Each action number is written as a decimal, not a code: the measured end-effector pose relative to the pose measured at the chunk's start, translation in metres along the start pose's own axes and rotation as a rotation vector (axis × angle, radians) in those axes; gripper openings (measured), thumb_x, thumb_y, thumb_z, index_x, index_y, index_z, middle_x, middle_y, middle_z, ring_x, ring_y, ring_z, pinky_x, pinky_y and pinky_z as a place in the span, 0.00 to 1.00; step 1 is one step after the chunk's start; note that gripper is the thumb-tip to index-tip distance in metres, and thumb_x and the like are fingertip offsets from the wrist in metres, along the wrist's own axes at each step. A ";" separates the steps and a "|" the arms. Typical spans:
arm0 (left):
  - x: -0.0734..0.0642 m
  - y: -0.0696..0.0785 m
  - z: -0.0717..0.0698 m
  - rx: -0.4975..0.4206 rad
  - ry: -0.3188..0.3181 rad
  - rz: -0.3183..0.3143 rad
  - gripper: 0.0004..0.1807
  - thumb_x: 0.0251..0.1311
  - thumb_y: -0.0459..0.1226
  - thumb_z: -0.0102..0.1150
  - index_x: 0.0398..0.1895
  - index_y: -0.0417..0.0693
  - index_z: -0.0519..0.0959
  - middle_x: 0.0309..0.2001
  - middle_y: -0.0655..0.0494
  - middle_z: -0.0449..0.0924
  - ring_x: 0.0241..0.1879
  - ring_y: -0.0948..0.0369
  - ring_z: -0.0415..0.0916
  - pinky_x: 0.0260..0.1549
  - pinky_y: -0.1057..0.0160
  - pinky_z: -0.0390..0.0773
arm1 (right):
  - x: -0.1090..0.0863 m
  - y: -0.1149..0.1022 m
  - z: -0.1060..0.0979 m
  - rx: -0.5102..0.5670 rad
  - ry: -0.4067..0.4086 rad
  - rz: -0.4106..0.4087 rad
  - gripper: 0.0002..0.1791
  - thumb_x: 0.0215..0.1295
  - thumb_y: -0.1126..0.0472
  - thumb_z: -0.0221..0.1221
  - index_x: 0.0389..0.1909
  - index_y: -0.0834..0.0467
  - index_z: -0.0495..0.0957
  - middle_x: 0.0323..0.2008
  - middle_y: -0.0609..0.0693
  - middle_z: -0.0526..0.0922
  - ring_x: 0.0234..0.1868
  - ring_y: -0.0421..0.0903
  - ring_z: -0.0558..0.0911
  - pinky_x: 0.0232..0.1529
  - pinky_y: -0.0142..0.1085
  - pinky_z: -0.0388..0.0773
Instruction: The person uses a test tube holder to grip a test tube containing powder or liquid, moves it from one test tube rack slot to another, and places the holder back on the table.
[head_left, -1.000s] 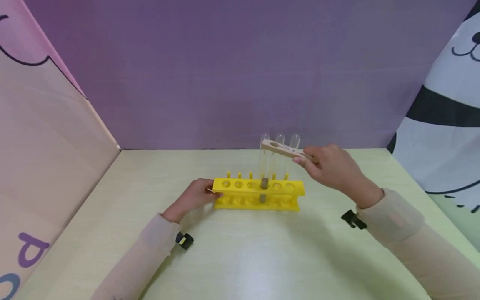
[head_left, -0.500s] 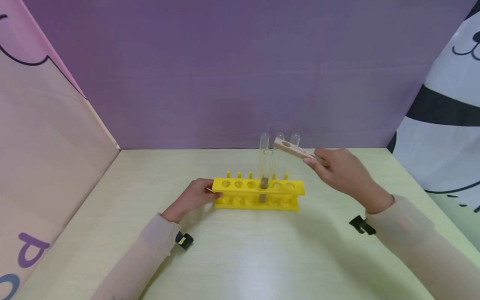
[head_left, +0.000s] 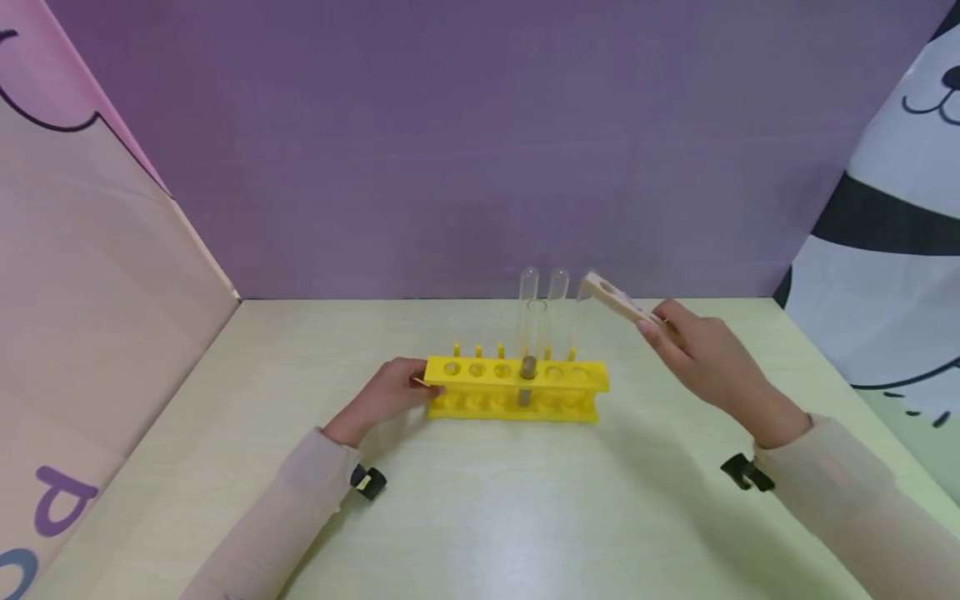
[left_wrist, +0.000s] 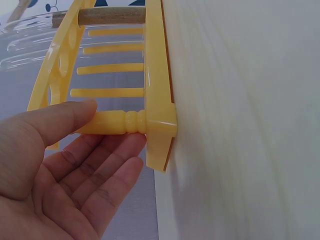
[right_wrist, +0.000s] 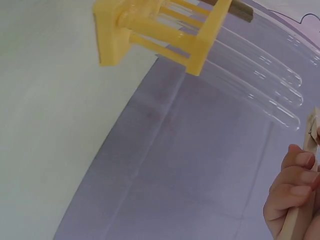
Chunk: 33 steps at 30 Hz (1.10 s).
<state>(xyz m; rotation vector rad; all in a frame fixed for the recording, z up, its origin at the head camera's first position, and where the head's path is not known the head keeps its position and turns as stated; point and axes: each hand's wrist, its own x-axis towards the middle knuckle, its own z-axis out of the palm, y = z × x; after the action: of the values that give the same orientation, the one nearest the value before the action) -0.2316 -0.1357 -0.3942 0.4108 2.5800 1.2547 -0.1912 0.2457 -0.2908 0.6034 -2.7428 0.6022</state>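
A yellow test tube rack [head_left: 487,382] stands on the table. My left hand [head_left: 390,387] pinches its left end post [left_wrist: 107,123] between thumb and fingertips, the other fingers spread below. Raised right of the rack, my right hand [head_left: 705,354] grips a wooden test tube clamp [head_left: 617,300], its head near the rightmost inverted tube; no tube sits in it. One upright test tube with brownish-grey contents [head_left: 528,367] stands in a middle hole. Behind it, three clear test tubes [right_wrist: 270,107] sit upside down on the rack's pegs.
The pale wooden table [head_left: 480,508] stretches in front of the rack. A purple backdrop [head_left: 450,167] closes off the back, with printed panels on the left [head_left: 90,275] and right [head_left: 877,308]. Both sleeves carry a black wrist mount.
My right hand has moved right and slightly down with the wooden clamp, away from the filled tube's mouth. The tube stays in the rack; my left hand has not moved.
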 end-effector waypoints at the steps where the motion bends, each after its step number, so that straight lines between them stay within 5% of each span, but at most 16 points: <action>1: 0.000 0.000 0.000 -0.001 -0.001 -0.001 0.16 0.59 0.35 0.60 0.52 0.43 0.78 0.45 0.55 0.81 0.37 0.60 0.74 0.41 0.61 0.76 | -0.002 0.002 0.001 0.009 0.001 0.011 0.12 0.74 0.53 0.45 0.35 0.58 0.68 0.16 0.45 0.62 0.13 0.39 0.58 0.13 0.32 0.58; 8: 0.000 0.001 0.000 0.001 0.002 0.008 0.16 0.59 0.35 0.60 0.51 0.43 0.79 0.45 0.54 0.81 0.37 0.60 0.75 0.40 0.61 0.76 | -0.010 0.013 0.007 0.131 0.001 0.037 0.09 0.75 0.57 0.41 0.38 0.59 0.64 0.19 0.47 0.63 0.13 0.38 0.59 0.13 0.33 0.59; 17: 0.000 0.002 0.000 -0.002 0.001 -0.019 0.16 0.59 0.35 0.60 0.51 0.43 0.79 0.44 0.54 0.81 0.37 0.60 0.75 0.39 0.61 0.76 | -0.012 0.021 0.022 0.194 -0.183 0.142 0.14 0.76 0.54 0.36 0.40 0.62 0.60 0.18 0.49 0.69 0.15 0.44 0.65 0.19 0.37 0.67; 33: 0.001 0.001 0.001 -0.008 -0.001 -0.036 0.15 0.59 0.35 0.60 0.50 0.44 0.79 0.44 0.55 0.81 0.37 0.60 0.75 0.39 0.62 0.76 | -0.015 0.026 0.049 -0.057 -0.227 0.169 0.14 0.74 0.56 0.43 0.37 0.65 0.65 0.15 0.50 0.66 0.13 0.44 0.66 0.14 0.36 0.64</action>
<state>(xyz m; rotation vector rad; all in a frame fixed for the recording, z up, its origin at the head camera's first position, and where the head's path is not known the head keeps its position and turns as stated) -0.2322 -0.1345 -0.3942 0.3614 2.5688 1.2525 -0.1980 0.2499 -0.3480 0.4547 -3.0357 0.5179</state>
